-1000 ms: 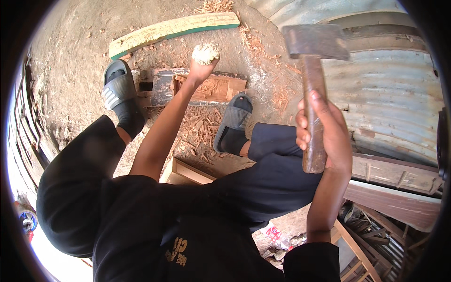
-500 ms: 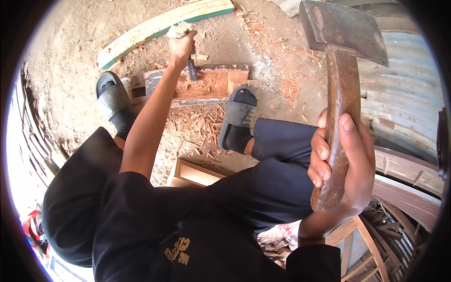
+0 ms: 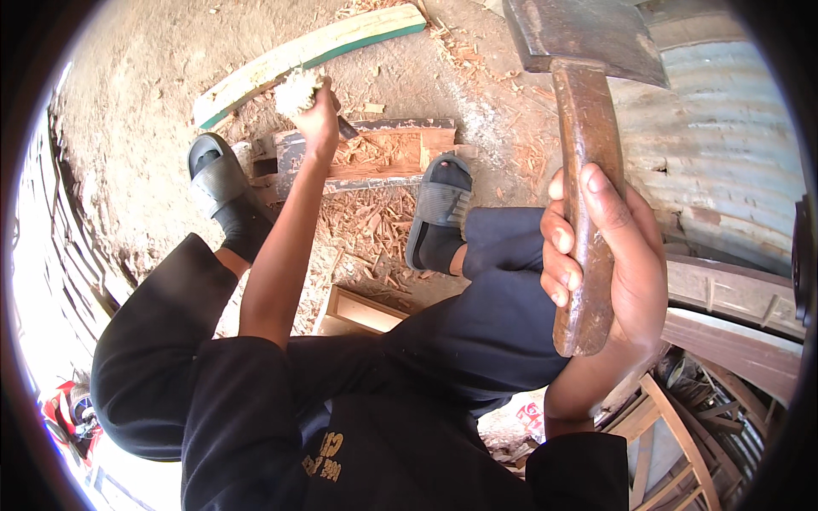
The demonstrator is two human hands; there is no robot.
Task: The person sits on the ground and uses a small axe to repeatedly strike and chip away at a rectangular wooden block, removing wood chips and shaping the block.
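My left hand is closed around a chisel with a pale, frayed, mushroomed handle end. The chisel leans to the left, its dark blade angled down at the hollow of a wooden block. Whether the tip touches the wood I cannot tell. Chips lie loose in that long, dark-edged recess. On the right, close to the camera, my right hand grips an axe by its worn brown handle. Its broad metal head is raised, partly cut off by the upper edge of the view.
My sandalled feet stand at either end of the block. Beyond it lies a curved timber with a green side. Wood chips cover the dirt floor. Corrugated metal sheeting and wooden panels stand at the right.
The chisel has tipped further over to the left, and my left hand has come lower and nearer. My right hand has moved the raised axe a little left and upward in view.
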